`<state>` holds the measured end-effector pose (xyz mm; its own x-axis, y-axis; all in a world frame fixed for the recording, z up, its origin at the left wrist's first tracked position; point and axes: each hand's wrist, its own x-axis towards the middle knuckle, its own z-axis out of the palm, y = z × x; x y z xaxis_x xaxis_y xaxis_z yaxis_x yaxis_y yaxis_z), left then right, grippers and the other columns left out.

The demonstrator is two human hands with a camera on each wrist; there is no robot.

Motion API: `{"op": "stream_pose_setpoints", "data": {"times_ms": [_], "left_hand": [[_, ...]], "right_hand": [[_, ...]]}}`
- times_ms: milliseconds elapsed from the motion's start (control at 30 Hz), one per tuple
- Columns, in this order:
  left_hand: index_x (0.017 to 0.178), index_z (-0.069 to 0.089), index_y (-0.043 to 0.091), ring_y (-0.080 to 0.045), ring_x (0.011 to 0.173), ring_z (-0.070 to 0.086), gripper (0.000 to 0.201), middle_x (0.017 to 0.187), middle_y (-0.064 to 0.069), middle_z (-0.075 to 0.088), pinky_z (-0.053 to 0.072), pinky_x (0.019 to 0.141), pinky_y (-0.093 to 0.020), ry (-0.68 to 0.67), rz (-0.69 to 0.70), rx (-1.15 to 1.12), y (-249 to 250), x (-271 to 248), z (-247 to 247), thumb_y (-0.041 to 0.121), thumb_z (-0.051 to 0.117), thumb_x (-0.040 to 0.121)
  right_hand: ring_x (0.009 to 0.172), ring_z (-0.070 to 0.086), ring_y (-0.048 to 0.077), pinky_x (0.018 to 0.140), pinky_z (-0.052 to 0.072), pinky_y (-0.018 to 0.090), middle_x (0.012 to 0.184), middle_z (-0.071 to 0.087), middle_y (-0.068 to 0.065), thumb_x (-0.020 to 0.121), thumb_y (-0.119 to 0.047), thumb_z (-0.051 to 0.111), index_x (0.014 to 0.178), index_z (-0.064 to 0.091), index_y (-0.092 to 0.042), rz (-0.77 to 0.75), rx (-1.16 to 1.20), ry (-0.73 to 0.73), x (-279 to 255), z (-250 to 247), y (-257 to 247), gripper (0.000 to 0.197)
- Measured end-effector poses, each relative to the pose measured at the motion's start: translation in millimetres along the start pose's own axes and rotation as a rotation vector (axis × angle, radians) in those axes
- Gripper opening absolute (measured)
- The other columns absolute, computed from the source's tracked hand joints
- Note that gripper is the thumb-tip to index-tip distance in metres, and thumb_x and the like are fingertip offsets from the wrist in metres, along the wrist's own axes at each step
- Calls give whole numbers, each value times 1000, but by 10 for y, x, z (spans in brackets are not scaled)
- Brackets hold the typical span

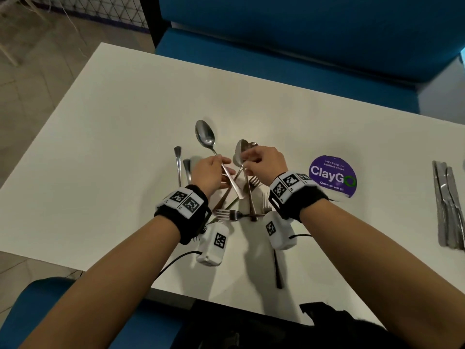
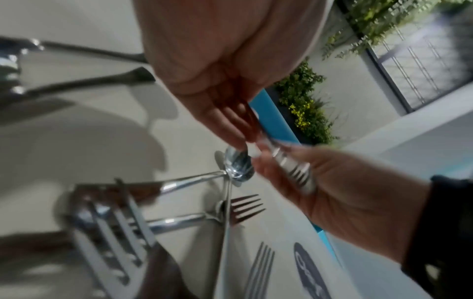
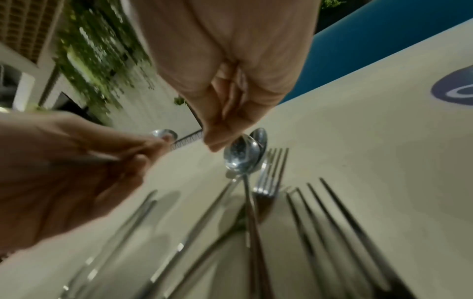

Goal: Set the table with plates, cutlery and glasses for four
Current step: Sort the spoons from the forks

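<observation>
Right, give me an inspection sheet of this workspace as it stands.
Surface: white table, purple round sticker stuck on it.
Job's things: loose heap of spoons and forks at the near edge; row of knives at far right; no plates or glasses seen.
Clutter: nothing seen.
Hands: left hand holds a raised spoon by its handle; right hand pinches another spoon at its neck.
Cables: black leads run from the wrist cameras.
Surroundings: blue bench beyond the table, tiled floor to the left.
</observation>
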<state>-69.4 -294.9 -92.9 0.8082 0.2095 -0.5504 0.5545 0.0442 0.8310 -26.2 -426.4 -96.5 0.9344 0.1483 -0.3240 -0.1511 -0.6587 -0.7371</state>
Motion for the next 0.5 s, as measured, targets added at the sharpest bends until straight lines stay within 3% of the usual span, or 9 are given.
{"op": "stream_pose_setpoints", "data": {"times_ms": [67,133,233,333,433,500], "left_hand": [[99,50,5,-18,59,58,28,71,-7,59,52,59,-27,22,-22,-19,10,14,-44,20,26,104],[95,48,9,-19,55,56,26,69,-7,55,54,59,-32,17,-26,-18,-7,16,-83,18,26,104],[96,48,10,-15,50,47,25,67,-5,48,51,46,-25,-7,4,54,-58,24,-112,18,26,103],[100,50,9,-14,51,46,27,69,-4,50,45,42,-20,-23,10,108,-118,56,-139,20,26,103],[103,49,6,-17,55,54,28,72,-8,57,49,44,-22,-64,-9,82,-115,96,-166,20,25,104],[104,48,4,-19,59,58,28,75,-10,59,54,53,-25,-87,-31,60,-94,129,-189,19,24,104]], "right_hand": [[92,65,20,76,47,23,100,71,6,84,-17,64,99,71,-11,107,-260,12,45,26,81,17],[85,63,21,69,45,24,94,69,7,84,-24,66,97,69,-6,145,-450,-54,51,102,89,22],[79,57,24,66,43,24,99,66,12,85,-17,64,102,62,-2,135,-600,-114,74,179,29,22],[72,53,21,59,44,23,94,63,11,84,-14,63,96,61,-5,200,-583,-161,98,173,8,15],[59,52,16,46,36,21,77,60,6,81,-20,65,79,62,-9,260,-424,-96,98,131,13,11],[66,61,18,56,47,24,75,65,5,81,-26,67,75,65,-12,214,-296,-9,108,114,-11,16]]}}
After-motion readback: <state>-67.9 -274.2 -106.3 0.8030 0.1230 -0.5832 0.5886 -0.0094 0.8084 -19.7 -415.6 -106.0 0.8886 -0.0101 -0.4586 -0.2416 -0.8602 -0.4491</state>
